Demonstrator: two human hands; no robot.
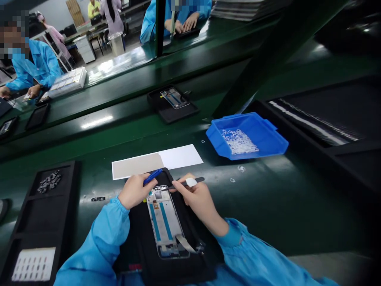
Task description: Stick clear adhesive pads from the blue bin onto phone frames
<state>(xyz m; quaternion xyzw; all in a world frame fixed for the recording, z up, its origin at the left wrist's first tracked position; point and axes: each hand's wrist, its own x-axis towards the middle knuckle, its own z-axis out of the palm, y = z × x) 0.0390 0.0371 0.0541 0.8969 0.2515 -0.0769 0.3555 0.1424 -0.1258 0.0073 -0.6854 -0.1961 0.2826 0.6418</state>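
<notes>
An opened phone frame point(166, 222) with two blue strips lies in a black foam tray point(139, 238) in front of me. My left hand point(137, 190) is closed around a blue pen-like tool point(152, 176) at the phone's top left corner. From the right, my right hand point(199, 198) pinches dark tweezers point(200, 180) with a white wrap on them. Their tip reaches the top end of the phone; whether it grips a small part there, I cannot tell. A flat ribbon point(185, 242) sticks out from the phone's lower right.
A blue bin point(262, 133) of small white rings stands at the right. Beyond the tray lies a white and beige card point(181, 157). A compartmented black tray point(35, 214) is at the left. Another phone frame point(175, 97) sits farther back. Co-workers in blue sit across the bench.
</notes>
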